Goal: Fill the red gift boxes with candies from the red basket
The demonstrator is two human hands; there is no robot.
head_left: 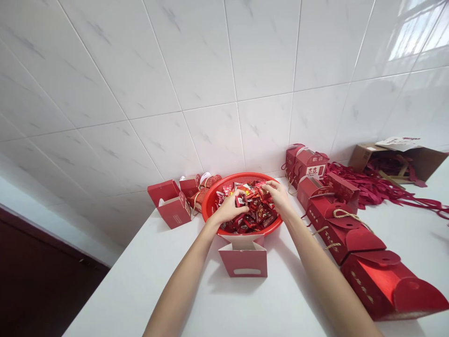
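A red plastic basket [206, 206] holds a heap of wrapped candies [257, 213] in red and dark wrappers. Over the left part of the heap, my left hand [232, 208] is closed on a small wrapped candy [240, 201]. At the heap's right side is my right hand [278, 196], its fingertips pinched together at a red wrapper; what they hold is partly hidden. An open red gift box [243, 262] stands upright in front of the basket, between my forearms, its top flaps raised.
Red gift boxes [354, 238] with rope handles line the right side. Behind them lie dark red ribbons [375, 185] and a cardboard box [431, 164]. More boxes [175, 213] stand left of the basket. A tiled wall [210, 131] backs the white table [140, 276].
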